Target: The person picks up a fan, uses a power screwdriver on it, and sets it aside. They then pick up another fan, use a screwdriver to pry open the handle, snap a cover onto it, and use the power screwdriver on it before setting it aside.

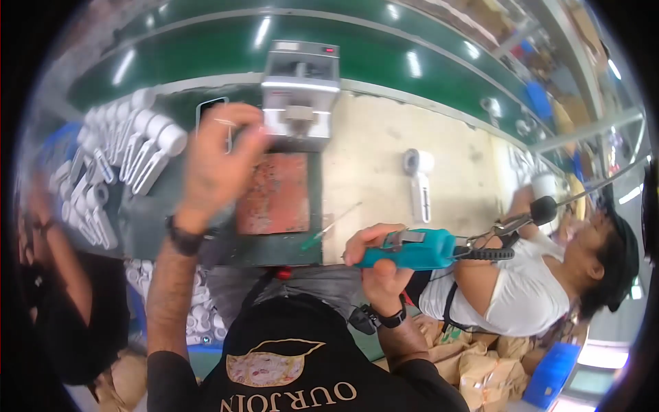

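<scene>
Meanwhile, the right hand (376, 259) grasps a turquoise plastic electric screwdriver (412, 249) at the worktop's (384, 151) near edge; the blurred left hand's (218, 161) grip cannot be told.

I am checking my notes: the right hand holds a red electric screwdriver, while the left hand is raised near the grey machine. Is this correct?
Not quite. The head view shows the electric screwdriver in the right hand is teal, not red. The left hand is indeed raised near the grey machine.

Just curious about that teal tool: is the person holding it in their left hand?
No, the right hand grips the teal power screwdriver.
</scene>
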`<state>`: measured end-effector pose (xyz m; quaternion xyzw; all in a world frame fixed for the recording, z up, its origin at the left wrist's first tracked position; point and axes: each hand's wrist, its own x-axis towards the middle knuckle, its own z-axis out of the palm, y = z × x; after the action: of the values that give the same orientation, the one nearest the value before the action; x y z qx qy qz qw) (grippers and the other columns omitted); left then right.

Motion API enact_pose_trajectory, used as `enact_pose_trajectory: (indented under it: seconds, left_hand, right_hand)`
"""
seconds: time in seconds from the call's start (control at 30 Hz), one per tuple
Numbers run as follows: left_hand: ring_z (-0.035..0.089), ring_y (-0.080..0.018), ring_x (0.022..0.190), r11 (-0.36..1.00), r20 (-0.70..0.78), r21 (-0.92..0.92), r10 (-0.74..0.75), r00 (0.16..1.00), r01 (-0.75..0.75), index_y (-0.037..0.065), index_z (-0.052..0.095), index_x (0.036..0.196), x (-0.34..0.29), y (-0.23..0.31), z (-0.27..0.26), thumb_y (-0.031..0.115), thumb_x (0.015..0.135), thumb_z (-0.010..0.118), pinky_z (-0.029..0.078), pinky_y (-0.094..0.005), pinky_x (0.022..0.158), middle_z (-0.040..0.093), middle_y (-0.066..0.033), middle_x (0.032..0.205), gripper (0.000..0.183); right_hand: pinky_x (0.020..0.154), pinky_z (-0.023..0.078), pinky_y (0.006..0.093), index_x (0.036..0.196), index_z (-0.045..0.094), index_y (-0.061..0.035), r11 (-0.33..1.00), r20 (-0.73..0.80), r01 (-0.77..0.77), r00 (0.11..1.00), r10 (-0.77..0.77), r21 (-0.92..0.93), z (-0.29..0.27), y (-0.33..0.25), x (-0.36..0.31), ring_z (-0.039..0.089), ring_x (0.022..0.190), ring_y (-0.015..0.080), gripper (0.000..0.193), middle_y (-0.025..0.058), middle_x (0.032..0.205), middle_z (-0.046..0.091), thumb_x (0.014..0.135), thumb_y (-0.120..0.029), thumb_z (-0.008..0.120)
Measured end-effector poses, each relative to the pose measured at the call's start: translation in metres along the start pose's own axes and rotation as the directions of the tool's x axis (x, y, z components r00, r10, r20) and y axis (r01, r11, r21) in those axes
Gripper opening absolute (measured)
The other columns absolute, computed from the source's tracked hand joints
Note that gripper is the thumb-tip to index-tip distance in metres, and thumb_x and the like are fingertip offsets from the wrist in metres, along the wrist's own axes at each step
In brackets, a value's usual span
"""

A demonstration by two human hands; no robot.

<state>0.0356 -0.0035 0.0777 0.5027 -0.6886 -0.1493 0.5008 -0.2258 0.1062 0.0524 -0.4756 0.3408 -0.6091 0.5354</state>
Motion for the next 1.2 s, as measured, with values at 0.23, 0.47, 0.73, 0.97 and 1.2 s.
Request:
enact_pose_trajectory:
  seconds: [0.23,0.47,0.73,0.97,1.2]
  left_hand:
    - [0.065,-0.0261,0.080,1.000,0.603,0.004,0.001,0.798,-0.004,0.004,0.067,0.093,0.001,0.083,0.241,0.061,0.088,0.065,0.050,-0.0429,0.072,0.067,-0.0131,0.084,0.058]
    - [0.062,-0.0314,0.097,0.978,0.600,0.206,-0.114,0.792,-0.015,0.007,0.066,0.096,-0.007,0.079,0.290,0.053,0.088,0.061,0.046,-0.0482,0.086,0.066,-0.0105,0.095,0.048]
    - [0.065,-0.0314,0.087,0.966,0.323,-0.087,0.259,0.910,-0.244,0.004,0.068,0.093,-0.009,0.048,0.182,0.021,0.080,0.073,0.054,-0.0387,0.080,0.062,-0.0100,0.096,0.023]
    - [0.064,-0.0292,0.096,0.946,0.413,0.168,0.187,0.892,-0.276,0.007,0.071,0.098,-0.038,0.019,0.062,0.018,0.078,0.076,0.052,-0.0410,0.082,0.066,-0.0066,0.101,0.024]
    - [0.065,-0.0295,0.098,0.980,0.330,0.058,0.163,0.930,-0.193,0.011,0.070,0.107,-0.062,-0.014,0.053,0.021,0.079,0.078,0.052,-0.0406,0.087,0.066,-0.0051,0.103,0.030]
  right_hand:
    - [0.061,0.046,0.0345,0.112,0.052,0.0016,0.998,-0.097,0.015,0.995,-0.021,-0.061,-0.028,-0.025,-0.029,0.058,0.066,0.0233,0.070,0.0103,0.075,0.057,0.086,-0.059,0.074]
    - [0.059,0.046,0.0335,0.110,0.052,0.0013,0.994,-0.143,0.025,0.989,-0.040,-0.111,-0.040,-0.033,-0.035,0.058,0.063,0.0216,0.069,0.0092,0.073,0.057,0.084,-0.058,0.075]
    - [0.057,0.046,0.0309,0.110,0.055,0.0039,0.981,-0.180,0.032,0.981,-0.067,-0.190,-0.052,-0.015,-0.011,0.058,0.063,0.0200,0.072,0.0082,0.073,0.058,0.084,-0.061,0.075]
    - [0.057,0.045,0.0323,0.111,0.053,0.0025,0.990,-0.129,0.035,0.990,-0.053,-0.137,-0.019,0.005,0.029,0.054,0.061,0.0188,0.074,0.0071,0.070,0.052,0.087,-0.067,0.067]
    - [0.056,0.044,0.0316,0.112,0.054,0.0027,0.977,-0.019,0.212,0.977,-0.212,-0.008,0.046,0.021,0.088,0.053,0.061,0.0178,0.074,0.0060,0.070,0.051,0.089,-0.067,0.064]
